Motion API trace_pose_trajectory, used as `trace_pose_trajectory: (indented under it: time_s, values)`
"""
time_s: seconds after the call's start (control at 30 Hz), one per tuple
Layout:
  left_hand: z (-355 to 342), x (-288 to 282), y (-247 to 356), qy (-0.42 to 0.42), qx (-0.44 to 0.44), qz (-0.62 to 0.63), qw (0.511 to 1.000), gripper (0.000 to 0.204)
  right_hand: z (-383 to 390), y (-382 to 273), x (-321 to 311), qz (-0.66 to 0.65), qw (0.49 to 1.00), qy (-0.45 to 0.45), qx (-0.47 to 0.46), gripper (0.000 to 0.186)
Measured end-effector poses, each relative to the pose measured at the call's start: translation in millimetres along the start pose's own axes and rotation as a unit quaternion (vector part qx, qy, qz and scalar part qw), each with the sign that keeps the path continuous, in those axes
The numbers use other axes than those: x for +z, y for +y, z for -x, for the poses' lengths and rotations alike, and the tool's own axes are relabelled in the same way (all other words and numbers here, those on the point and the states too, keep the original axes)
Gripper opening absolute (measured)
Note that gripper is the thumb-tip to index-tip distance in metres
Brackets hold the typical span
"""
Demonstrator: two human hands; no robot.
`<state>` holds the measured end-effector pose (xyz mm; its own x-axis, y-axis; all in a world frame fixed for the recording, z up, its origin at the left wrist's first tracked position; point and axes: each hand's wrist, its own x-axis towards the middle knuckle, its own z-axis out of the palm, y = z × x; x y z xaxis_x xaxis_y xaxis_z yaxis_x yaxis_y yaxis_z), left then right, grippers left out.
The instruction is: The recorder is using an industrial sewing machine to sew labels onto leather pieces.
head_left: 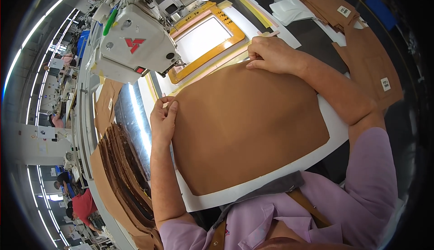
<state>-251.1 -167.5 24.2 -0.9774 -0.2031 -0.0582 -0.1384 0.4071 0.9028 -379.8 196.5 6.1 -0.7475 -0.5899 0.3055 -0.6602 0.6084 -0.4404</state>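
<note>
A large brown fabric panel [244,137] lies before me over a white board [275,168], beside a sewing machine [131,42] and a yellow-orange rectangular frame [230,26]. My left hand [163,119] pinches the panel's upper left edge, thumb on top. My right hand [271,56] grips the far edge toward the upper right, fingers curled and thumb on the panel. The frame sits just beyond that edge, under the machine's head.
Stacked brown pieces [113,168] lie at left beside a shiny metal strip [126,110]. More labelled brown pieces [370,60] and crumpled white material [287,10] lie at right. Other people [82,207] work in the background at far left.
</note>
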Motion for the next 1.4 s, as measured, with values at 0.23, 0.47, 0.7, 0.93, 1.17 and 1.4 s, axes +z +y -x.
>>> trace_pose_trajectory:
  time_s: [0.23,0.47,0.7,0.93,1.17,1.4]
  values:
    - [-18.8,-7.6,-18.0,0.056,0.033,-0.145,0.987,0.029,-13.2,3.2,-18.5,-0.109,0.984,-0.043,0.134,0.023]
    - [-47.4,9.7,-19.1,0.142,0.04,-0.106,0.983,0.044,-28.2,19.6,-15.4,-0.125,0.979,0.014,0.162,0.023]
    - [-93.8,12.2,-12.3,0.165,0.035,-0.147,0.975,0.037,-66.5,58.3,-3.9,-0.081,0.985,0.076,0.131,0.026]
    - [-171.7,-14.5,-42.8,0.166,0.14,-0.42,0.881,0.039,-142.6,61.4,6.5,0.04,0.985,0.09,0.139,0.018]
    - [-141.2,-26.0,-42.7,0.087,0.079,-0.325,0.938,0.019,-140.5,82.9,-10.8,-0.099,0.981,-0.057,0.16,0.016]
    - [-99.9,-27.4,-15.0,0.018,0.013,-0.192,0.981,0.02,-138.9,80.4,-14.0,-0.126,0.975,-0.103,0.153,0.01]
